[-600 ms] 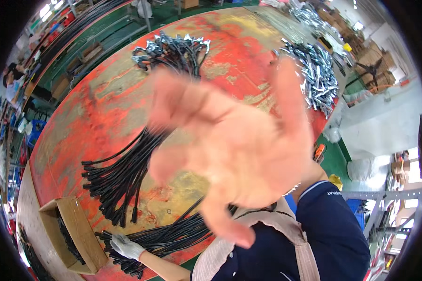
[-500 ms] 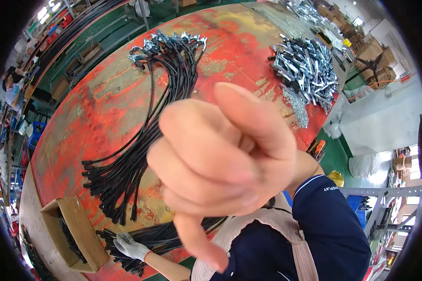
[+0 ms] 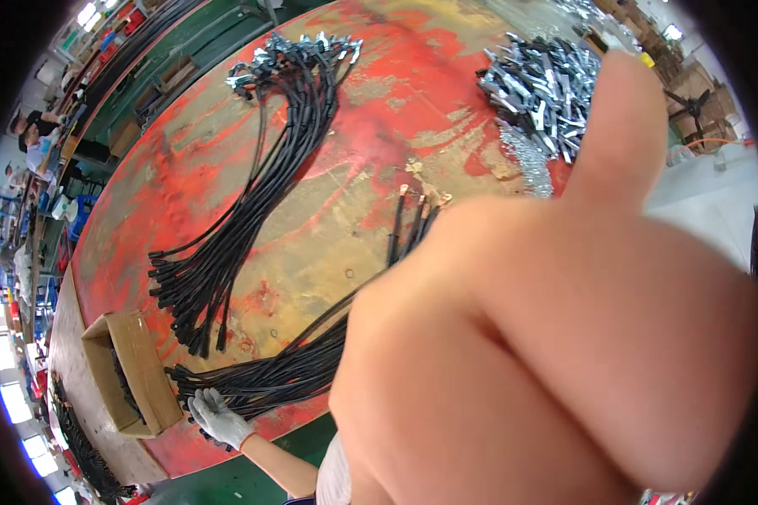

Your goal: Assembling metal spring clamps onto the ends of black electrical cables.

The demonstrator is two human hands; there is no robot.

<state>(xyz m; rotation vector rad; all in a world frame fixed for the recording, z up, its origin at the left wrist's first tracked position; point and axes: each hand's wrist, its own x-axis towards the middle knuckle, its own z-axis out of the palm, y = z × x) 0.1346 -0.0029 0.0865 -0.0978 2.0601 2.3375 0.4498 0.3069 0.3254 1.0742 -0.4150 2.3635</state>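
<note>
My left hand (image 3: 217,419), in a pale work glove, lies on the near bundle of black cables (image 3: 265,374). Its fingers are stretched out over the cable ends, not wrapped round them. My bare right hand (image 3: 514,337) looms very close and blurred on the right. One digit points up; the other fingers are folded or hidden, so whether they hold anything cannot be seen. Behind this hand, the right part of the near bundle is covered, while several bare copper cable ends (image 3: 417,202) stick out above it. Farther off lies a second black cable bundle (image 3: 253,202) with metal clamps (image 3: 299,55) at its far end.
A heap of silvery metal clamps (image 3: 539,93) lies at the far right of the worn red table (image 3: 379,135), with small shiny parts (image 3: 526,164) beside it. An open cardboard box (image 3: 156,370) stands at the left edge. People (image 3: 38,135) are in the far left background.
My right hand has moved right and closer, and its upper digit is now raised. The near bundle and its copper ends show more. My left hand stays on the cables; the view has shifted.
</note>
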